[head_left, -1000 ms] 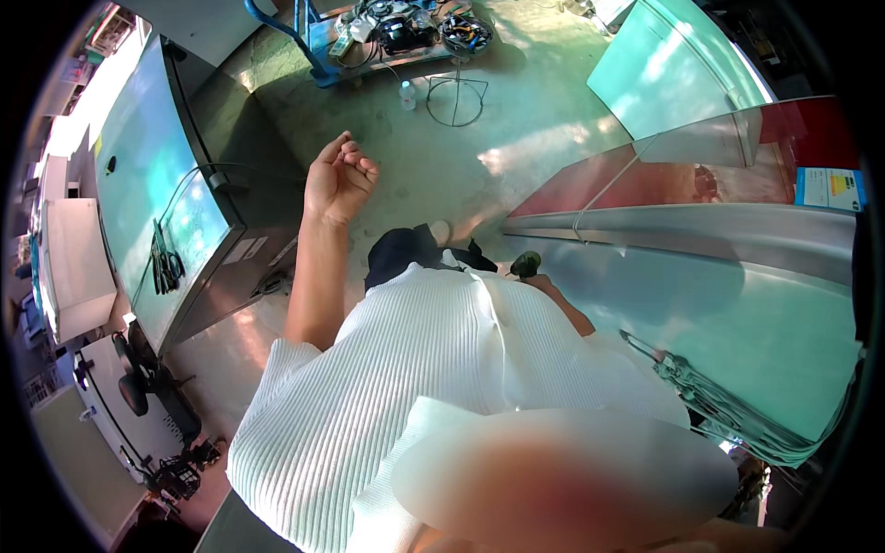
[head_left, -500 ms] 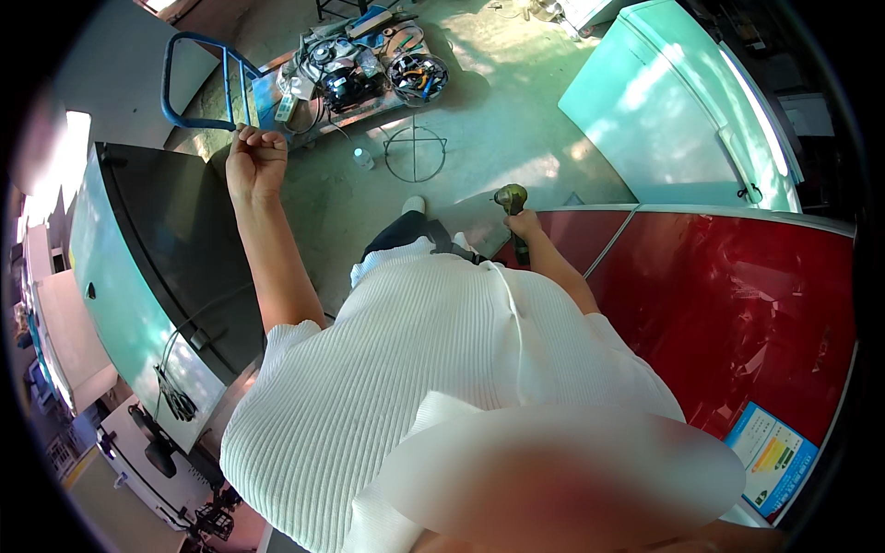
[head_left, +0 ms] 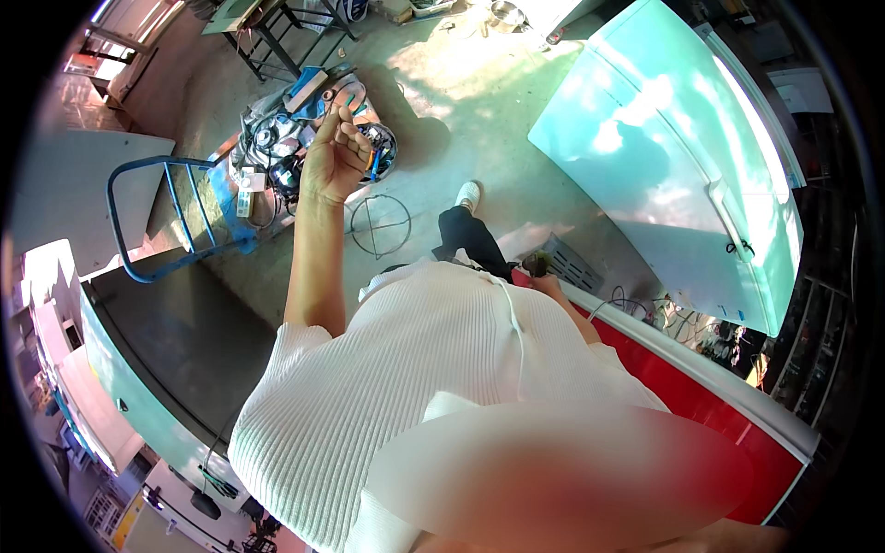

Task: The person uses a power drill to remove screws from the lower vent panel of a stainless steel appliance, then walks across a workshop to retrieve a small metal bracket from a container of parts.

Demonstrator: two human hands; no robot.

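Note:
My left hand [head_left: 336, 158] is raised ahead of me, palm up, over the near side of a blue cart's cluttered load. Its fingers are curled in toward the thumb; whatever lies in them, if anything, is too small or hidden to make out. Low by my right hip, my right hand [head_left: 548, 284] grips a cordless drill [head_left: 535, 264], only partly visible and dark greenish on top. Beside that hand is the red refrigerator [head_left: 705, 405] with its pale edge strip.
A blue-handled flatbed cart [head_left: 118, 217] carries tools, cables and a basin [head_left: 387, 152]. A wire ring [head_left: 381, 226] lies on the floor. A pale green refrigerator [head_left: 636, 138] stands ahead right, with a grey vented panel [head_left: 573, 263] near it. A dark-sided cabinet [head_left: 184, 332] stands left.
My view has turned and I have stepped forward with one foot. My left hand has moved right, its fingers loosening a little. The drill stays in my right hand, now lower and more hidden.

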